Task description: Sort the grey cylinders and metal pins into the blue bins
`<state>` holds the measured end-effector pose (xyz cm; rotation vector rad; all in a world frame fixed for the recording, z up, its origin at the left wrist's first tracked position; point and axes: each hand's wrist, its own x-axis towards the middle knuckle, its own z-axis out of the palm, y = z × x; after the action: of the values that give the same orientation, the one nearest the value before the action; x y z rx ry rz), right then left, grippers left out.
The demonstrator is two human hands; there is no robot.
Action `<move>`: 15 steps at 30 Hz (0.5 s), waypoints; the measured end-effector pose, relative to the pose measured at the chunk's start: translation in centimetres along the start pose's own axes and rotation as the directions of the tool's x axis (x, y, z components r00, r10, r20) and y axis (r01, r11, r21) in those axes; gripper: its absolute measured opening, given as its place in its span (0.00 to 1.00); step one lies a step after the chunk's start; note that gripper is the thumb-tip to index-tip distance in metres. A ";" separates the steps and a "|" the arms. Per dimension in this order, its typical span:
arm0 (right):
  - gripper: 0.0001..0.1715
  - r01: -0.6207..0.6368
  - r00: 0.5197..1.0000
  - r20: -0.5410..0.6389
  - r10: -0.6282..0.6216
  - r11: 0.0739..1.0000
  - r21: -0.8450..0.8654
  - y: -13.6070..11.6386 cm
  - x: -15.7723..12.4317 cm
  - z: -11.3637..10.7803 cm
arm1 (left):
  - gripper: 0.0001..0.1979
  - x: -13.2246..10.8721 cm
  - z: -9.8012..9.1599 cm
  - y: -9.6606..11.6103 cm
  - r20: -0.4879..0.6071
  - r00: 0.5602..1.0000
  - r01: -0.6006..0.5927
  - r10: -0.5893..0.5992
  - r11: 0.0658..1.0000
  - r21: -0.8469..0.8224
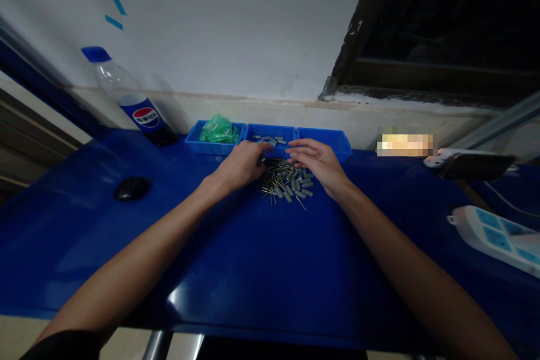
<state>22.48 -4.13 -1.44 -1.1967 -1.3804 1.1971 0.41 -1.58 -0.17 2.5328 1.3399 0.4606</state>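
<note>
Head view: a loose pile of grey cylindrical pieces and thin gold-coloured pins lies on the blue table, below and between the two hands. The pins gather mostly toward the left hand, the cylinders toward the right hand. The left hand is at the pile's upper left edge, its fingers curled inward — whether they grip anything I cannot tell. The right hand's fingers are loosely extended and parted above the pile's upper right edge, with nothing visible held in them.

Both forearms reach forward from the near corners and converge; the left hand shows its back and bent knuckles, while the right hand points its fingertips leftward. Just beyond the hands stand three joined bins: the left bin with a green plastic bag, the middle bin with more grey pieces, and the right bin, partly behind the right hand.
</note>
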 end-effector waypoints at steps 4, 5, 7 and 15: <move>0.13 -0.029 0.999 0.046 0.030 0.999 -0.022 0.2 0.0 0.1 | 0.12 0.1 -0.6 0.8 -0.111 0.994 -0.046 0.006 0.929 -0.367; 0.13 -0.045 0.997 0.070 0.045 0.999 -0.008 0.2 -0.1 0.1 | 0.11 0.1 -0.6 0.9 -0.121 0.993 -0.055 0.000 0.893 -0.446; 0.14 -0.085 0.989 0.128 0.078 0.995 0.053 0.2 -0.3 0.2 | 0.09 0.1 -0.5 1.3 -0.127 0.992 -0.058 -0.015 0.836 -0.546; 0.13 -0.106 0.986 0.136 0.091 0.989 0.105 0.7 -0.5 0.7 | 0.13 0.2 0.0 1.2 -0.078 0.997 -0.032 -0.017 0.813 -0.581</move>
<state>21.95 -4.67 -2.27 -1.1351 -1.3428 1.4265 1.44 -2.05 0.34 2.0200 1.0035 0.8381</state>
